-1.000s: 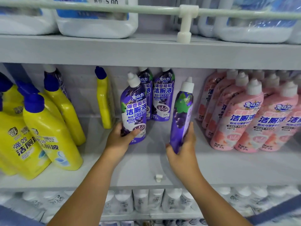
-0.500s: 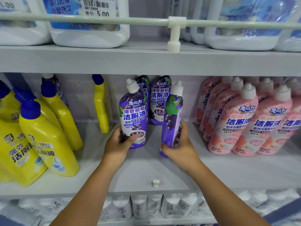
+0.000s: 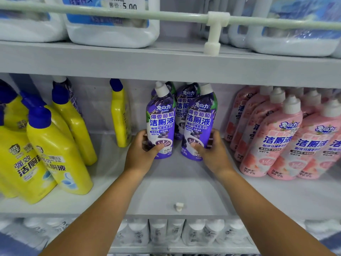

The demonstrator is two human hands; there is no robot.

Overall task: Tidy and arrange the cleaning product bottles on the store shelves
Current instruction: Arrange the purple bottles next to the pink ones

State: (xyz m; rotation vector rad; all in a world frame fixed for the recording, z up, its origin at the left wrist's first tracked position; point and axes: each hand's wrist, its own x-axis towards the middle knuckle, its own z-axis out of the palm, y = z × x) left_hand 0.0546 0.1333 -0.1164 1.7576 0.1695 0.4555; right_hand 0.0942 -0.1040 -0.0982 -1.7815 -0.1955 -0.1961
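Note:
Two purple bottles with white caps stand side by side at the middle of the grey shelf (image 3: pixel 184 193), labels facing me. My left hand (image 3: pixel 142 154) grips the base of the left purple bottle (image 3: pixel 160 124), thumb across its front. My right hand (image 3: pixel 212 152) grips the base of the right purple bottle (image 3: pixel 200 122), fingers curled round its side. Behind them stand more purple bottles (image 3: pixel 182 104), partly hidden.
Yellow bottles with blue caps (image 3: pixel 53 150) crowd the shelf's left; a lone yellow bottle (image 3: pixel 120 113) stands just left of the purple ones. Pink bottles (image 3: pixel 276 137) fill the right. White jugs (image 3: pixel 110 28) sit above behind a rail (image 3: pixel 214 17). White bottles (image 3: pixel 175 231) line the shelf below.
My right hand has turned its purple bottle from side-on to label-forward and set it upright beside the left one. The left hand and its bottle have hardly moved.

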